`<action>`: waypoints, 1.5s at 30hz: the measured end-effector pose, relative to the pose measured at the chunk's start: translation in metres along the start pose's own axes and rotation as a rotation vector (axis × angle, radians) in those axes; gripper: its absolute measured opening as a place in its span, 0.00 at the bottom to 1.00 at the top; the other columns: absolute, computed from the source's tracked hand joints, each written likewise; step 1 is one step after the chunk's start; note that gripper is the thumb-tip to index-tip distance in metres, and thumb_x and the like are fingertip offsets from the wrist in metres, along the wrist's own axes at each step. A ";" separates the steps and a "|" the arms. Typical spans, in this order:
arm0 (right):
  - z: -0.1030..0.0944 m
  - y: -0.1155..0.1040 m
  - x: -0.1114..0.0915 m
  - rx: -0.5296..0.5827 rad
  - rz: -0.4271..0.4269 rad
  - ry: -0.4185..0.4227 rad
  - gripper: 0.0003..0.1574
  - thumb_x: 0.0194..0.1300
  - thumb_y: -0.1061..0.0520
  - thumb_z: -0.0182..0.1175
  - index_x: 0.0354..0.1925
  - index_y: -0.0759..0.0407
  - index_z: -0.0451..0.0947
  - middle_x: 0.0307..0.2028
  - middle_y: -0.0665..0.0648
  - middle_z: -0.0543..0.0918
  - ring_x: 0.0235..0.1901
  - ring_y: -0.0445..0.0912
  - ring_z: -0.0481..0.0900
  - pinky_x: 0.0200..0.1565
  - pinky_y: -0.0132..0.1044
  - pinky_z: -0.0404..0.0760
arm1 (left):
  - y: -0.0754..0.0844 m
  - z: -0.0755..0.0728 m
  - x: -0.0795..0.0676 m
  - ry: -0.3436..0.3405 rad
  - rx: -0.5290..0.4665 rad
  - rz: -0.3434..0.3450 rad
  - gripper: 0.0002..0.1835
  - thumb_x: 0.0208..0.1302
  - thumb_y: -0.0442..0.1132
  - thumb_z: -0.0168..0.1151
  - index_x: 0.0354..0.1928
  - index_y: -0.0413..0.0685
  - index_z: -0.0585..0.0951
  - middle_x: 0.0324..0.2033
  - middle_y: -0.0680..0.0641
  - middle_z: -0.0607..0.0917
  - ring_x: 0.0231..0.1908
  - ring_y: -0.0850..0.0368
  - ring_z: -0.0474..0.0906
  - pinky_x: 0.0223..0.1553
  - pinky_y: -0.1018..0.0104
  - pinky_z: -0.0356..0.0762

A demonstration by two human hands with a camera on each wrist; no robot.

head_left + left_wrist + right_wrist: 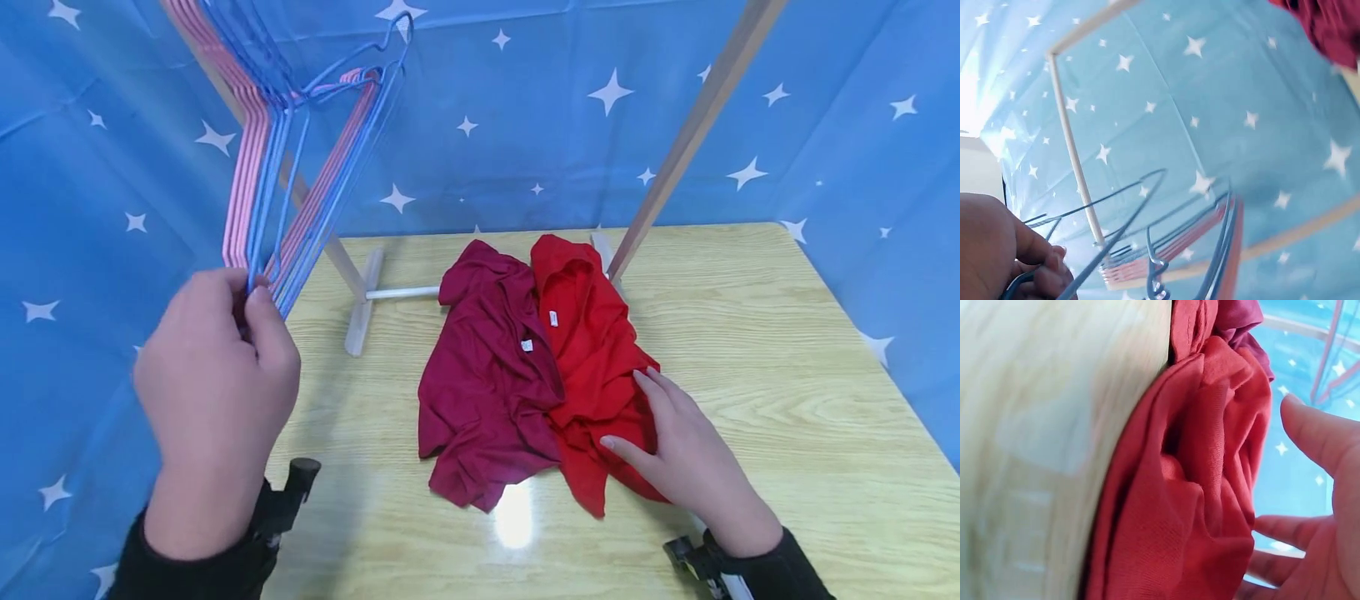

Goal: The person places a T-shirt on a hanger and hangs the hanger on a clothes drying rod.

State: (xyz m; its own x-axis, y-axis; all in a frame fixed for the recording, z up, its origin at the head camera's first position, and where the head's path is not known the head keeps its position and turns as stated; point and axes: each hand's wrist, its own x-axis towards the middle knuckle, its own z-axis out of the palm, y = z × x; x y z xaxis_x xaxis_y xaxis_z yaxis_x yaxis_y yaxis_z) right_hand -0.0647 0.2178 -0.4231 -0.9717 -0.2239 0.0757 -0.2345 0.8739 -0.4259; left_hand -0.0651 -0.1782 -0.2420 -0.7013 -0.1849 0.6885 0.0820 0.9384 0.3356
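My left hand (217,367) is raised at the left and pinches a blue wire hanger (1116,236) between thumb and fingers. Beside it hangs a row of pink hangers (245,183) and more blue ones, close together. Two crumpled garments lie on the table, a maroon one (480,375) and, overlapping its right side, a red one (592,358). Each shows a small white label. At the red garment's lower right edge is my right hand (693,458), fingers spread and thumb apart. In the right wrist view its fingertips touch or nearly touch the red cloth (1210,506).
A wooden rack stands behind the garments, with a slanting right post (690,137), a left foot (363,304) and a white lower bar (402,292). A blue curtain with white stars (510,125) surrounds the wood-grain table (787,358).
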 end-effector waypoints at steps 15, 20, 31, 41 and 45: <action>-0.001 -0.005 0.008 -0.019 -0.008 0.001 0.62 0.53 0.34 0.69 0.73 0.62 0.55 0.69 0.69 0.61 0.65 0.65 0.61 0.57 0.64 0.71 | -0.018 0.045 -0.081 -0.208 -1.096 -0.098 0.04 0.71 0.22 0.43 0.41 0.25 0.68 0.24 0.44 0.78 0.21 0.58 0.75 0.22 0.73 0.74; -0.010 -0.008 0.015 -0.071 -0.065 -0.024 0.61 0.53 0.35 0.70 0.72 0.64 0.56 0.68 0.69 0.62 0.64 0.65 0.62 0.57 0.63 0.71 | -0.013 0.064 -0.102 -0.308 -1.133 -0.315 0.05 0.74 0.26 0.44 0.43 0.30 0.69 0.20 0.47 0.73 0.18 0.58 0.68 0.18 0.71 0.67; -0.051 -0.020 0.067 -0.246 -0.421 -0.106 0.56 0.50 0.41 0.73 0.70 0.62 0.62 0.68 0.65 0.63 0.64 0.61 0.64 0.57 0.58 0.74 | -0.012 0.077 -0.123 -0.353 -1.026 -0.386 0.07 0.71 0.27 0.50 0.34 0.37 0.76 0.16 0.50 0.64 0.17 0.61 0.57 0.15 0.67 0.56; -0.066 -0.030 0.145 -0.324 -0.485 -0.147 0.51 0.49 0.46 0.75 0.67 0.62 0.67 0.67 0.65 0.67 0.64 0.60 0.66 0.60 0.57 0.72 | -0.015 0.074 -0.139 -0.418 -0.977 -0.270 0.09 0.65 0.24 0.56 0.33 0.46 0.76 0.17 0.52 0.66 0.17 0.63 0.58 0.15 0.69 0.60; -0.063 -0.027 0.173 -0.300 -0.425 -0.171 0.48 0.54 0.48 0.72 0.67 0.63 0.65 0.66 0.64 0.66 0.65 0.58 0.64 0.61 0.55 0.72 | -0.017 0.076 -0.140 -0.439 -0.994 -0.202 0.10 0.64 0.24 0.56 0.32 0.47 0.76 0.18 0.52 0.69 0.18 0.62 0.60 0.16 0.68 0.62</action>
State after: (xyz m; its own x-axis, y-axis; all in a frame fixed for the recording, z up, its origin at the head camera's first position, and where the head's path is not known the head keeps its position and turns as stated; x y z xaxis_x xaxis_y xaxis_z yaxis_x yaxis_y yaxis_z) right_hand -0.2284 0.1824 -0.3417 -0.7769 -0.6290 0.0269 -0.6276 0.7704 -0.1121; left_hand -0.0218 -0.1463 -0.3930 -0.9403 -0.0038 0.3403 0.3316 0.2137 0.9189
